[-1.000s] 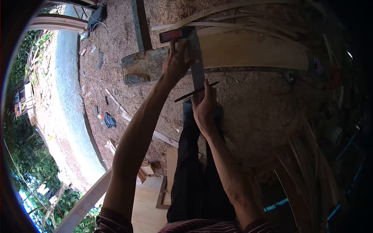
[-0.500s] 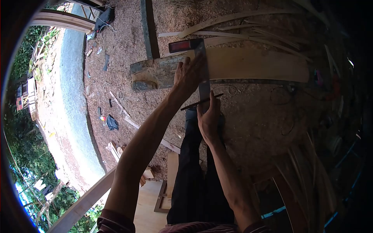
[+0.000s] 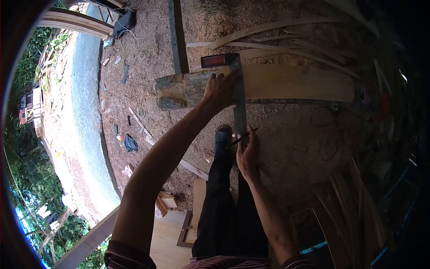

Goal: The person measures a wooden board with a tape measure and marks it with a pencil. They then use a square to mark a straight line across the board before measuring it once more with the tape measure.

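Observation:
A try square with a dark red-and-black stock and a long metal blade lies across a light wooden board. The board rests on a rough, weathered beam. My left hand presses on the square and board near the corner, its fingers partly spread. Below the board's near edge, my right hand grips the lower end of the blade, with a thin dark pencil also held between its fingers. The blade hides part of that grip.
Thin wooden strips lie on the ground beyond the board. A dark beam stretches away at the top. My shoe is below the bench. Wooden pieces and a frame lie at lower left, curved offcuts at lower right.
The right hand has moved down and slightly right along the blade, and the pencil has turned with it. Board and square appear slightly lower and further right in view.

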A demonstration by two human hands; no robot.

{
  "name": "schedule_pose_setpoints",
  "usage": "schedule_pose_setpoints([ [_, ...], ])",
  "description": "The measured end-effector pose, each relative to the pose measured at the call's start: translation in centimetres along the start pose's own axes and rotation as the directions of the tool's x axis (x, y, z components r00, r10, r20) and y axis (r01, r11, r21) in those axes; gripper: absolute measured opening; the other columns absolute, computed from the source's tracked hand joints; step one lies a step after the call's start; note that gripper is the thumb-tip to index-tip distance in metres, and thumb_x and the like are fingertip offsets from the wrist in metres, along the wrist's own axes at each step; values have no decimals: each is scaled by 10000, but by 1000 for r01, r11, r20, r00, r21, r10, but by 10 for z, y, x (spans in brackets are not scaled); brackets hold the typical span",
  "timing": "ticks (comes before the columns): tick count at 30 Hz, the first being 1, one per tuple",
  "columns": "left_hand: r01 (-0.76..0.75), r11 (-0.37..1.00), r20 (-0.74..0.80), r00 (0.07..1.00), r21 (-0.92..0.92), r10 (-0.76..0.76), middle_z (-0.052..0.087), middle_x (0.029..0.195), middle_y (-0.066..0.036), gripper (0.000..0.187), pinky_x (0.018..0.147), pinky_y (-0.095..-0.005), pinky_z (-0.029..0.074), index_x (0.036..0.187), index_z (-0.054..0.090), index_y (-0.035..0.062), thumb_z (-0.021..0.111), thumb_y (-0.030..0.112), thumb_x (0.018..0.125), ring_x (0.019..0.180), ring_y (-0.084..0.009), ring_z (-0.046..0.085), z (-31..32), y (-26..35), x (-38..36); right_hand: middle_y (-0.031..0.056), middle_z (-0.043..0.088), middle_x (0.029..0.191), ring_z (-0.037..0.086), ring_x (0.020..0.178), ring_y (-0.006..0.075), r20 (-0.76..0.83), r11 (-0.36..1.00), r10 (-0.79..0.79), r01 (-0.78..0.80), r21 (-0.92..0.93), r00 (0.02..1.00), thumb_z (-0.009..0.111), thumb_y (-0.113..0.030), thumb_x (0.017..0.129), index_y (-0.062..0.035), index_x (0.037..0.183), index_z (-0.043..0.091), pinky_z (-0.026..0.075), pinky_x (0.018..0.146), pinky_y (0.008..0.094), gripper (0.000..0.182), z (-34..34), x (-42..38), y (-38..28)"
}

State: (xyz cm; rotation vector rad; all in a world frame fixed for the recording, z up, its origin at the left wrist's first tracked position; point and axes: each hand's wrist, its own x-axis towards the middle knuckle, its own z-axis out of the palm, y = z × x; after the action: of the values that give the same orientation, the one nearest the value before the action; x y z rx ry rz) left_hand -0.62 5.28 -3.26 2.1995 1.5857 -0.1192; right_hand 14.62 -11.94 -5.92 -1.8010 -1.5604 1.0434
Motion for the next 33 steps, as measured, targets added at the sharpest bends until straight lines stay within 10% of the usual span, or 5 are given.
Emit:
schedule_pose_setpoints([
  [5, -10, 997, 11, 1000, 81, 9, 335, 1459, -52, 933, 1017, -460, 368, 1352, 441, 186, 865, 361, 539, 1270, -306, 379, -5, 6, 0, 66, 540, 935, 498, 835, 161, -28, 990, 56, -52, 128, 998, 563, -167, 937, -21, 1033, 543, 430, 748, 303, 176, -21, -23, 35],
  [9, -11, 996, 43, 999, 87, 7, 282, 1471, -41, 934, 1018, -464, 374, 1351, 440, 190, 866, 355, 536, 1279, -291, 342, -7, 6, 2, 108, 528, 886, 527, 817, 214, 46, 969, 120, -127, 214, 992, 568, -185, 929, -20, 980, 542, 424, 732, 339, 175, -38, -12, 45],
  [22, 10, 999, -29, 1000, 38, -9, 281, 1492, -34, 959, 952, -475, 473, 1355, 440, 178, 884, 266, 510, 1224, -314, 421, 3, 6, 2, 160, 619, 932, 622, 800, 274, 210, 981, -2, -40, 192, 978, 548, -216, 942, 27, 1135, 558, 479, 702, 365, 310, -27, 23, 18],
  [25, 48, 998, -23, 999, 43, -48, 272, 1496, -62, 959, 955, -481, 467, 1357, 437, 175, 883, 256, 513, 1242, -322, 418, 0, 11, 1, 153, 616, 906, 614, 792, 269, 25, 967, -166, 158, 198, 986, 519, -220, 957, 24, 1169, 560, 478, 730, 358, 325, -32, 21, 29],
  [33, 98, 995, -28, 995, -17, -98, 281, 1491, -111, 984, 933, -465, 486, 1358, 425, 188, 888, 212, 491, 1198, -343, 496, 2, 13, 1, 92, 653, 909, 610, 872, 138, -3, 929, 8, -6, 369, 1000, 537, -217, 952, -26, 1134, 612, 467, 765, 284, 274, -85, 87, 0],
])
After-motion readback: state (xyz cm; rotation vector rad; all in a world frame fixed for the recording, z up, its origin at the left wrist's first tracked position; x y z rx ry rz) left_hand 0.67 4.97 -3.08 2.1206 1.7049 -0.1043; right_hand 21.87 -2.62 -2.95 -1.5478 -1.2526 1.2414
